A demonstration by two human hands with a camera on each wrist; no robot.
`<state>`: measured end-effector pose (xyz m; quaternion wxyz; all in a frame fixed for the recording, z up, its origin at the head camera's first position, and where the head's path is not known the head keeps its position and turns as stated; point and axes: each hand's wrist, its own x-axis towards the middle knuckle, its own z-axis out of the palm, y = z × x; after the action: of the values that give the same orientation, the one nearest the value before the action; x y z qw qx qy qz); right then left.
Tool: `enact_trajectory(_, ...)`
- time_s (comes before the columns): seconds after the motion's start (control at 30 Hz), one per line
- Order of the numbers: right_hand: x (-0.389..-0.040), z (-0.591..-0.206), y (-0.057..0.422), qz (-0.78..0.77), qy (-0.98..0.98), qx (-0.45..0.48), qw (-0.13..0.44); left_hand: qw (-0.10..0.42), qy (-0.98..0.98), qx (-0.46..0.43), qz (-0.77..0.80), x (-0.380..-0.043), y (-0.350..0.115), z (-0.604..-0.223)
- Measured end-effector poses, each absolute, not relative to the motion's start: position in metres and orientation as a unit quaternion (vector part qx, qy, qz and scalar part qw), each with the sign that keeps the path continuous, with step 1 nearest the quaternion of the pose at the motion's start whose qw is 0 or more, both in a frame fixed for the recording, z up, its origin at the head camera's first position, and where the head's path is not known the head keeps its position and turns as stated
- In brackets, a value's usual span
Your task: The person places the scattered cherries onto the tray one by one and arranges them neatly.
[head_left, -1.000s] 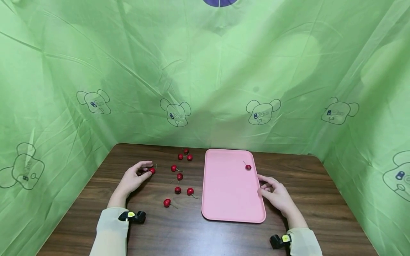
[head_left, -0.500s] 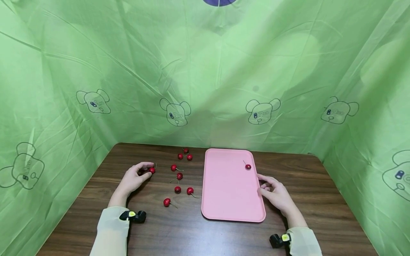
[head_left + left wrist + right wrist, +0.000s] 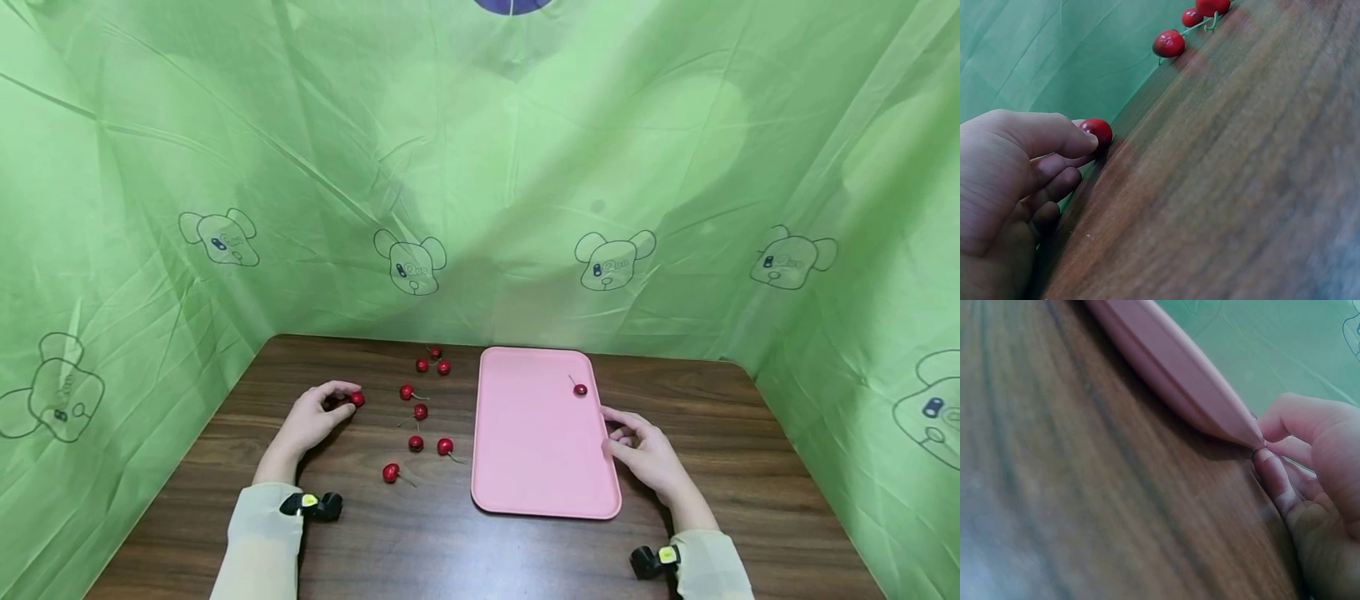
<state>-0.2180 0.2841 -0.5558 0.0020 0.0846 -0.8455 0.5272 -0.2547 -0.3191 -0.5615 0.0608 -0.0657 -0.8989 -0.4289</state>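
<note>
My left hand pinches a red cherry between thumb and fingertips at the left of the table. In the left wrist view, the same cherry shows close over the wood, the thumb against its near side. A pink rectangular tray lies right of centre, with one stemmed cherry near its upper right side. At the tray's right edge, my right hand holds the rim. The right wrist view shows thumb and fingers meeting at the edge of the tray.
Several stemmed cherries lie between the left hand and the tray, including a front cherry and a cluster with a back cherry. Green printed cloth encloses the brown wooden table at the back and sides.
The cherry's thin stem, visible beside the left fingers earlier, no longer shows as the cherry turns slightly in their pinch. The right hand stays at the tray's edge.
</note>
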Motion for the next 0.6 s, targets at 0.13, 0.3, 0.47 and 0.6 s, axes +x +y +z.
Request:
enact_trajectory(0.13, -0.2176, -0.556, 0.2845, 0.518, -0.851, 0.083, 0.001, 0.062, -0.899, -0.069, -0.428, -0.2547, -0.3185, -0.5605)
enact_trajectory(0.3, -0.2187, -0.5565, 0.2857, 0.509, -0.857, 0.08, 0.001, 0.066, -0.902, -0.071, -0.421, -0.2557, -0.3167, -0.5613)
enact_trajectory(0.47, -0.2192, -0.5567, 0.2852, 0.512, -0.855, 0.081, 0.008, 0.069, -0.905, -0.07, -0.414, -0.2563, -0.3157, -0.562)
enact_trajectory(0.6, -0.2181, -0.557, 0.2839, 0.515, -0.854, 0.077, 0.005, 0.071, -0.906, -0.073, -0.412, -0.2555, -0.3166, -0.5627)
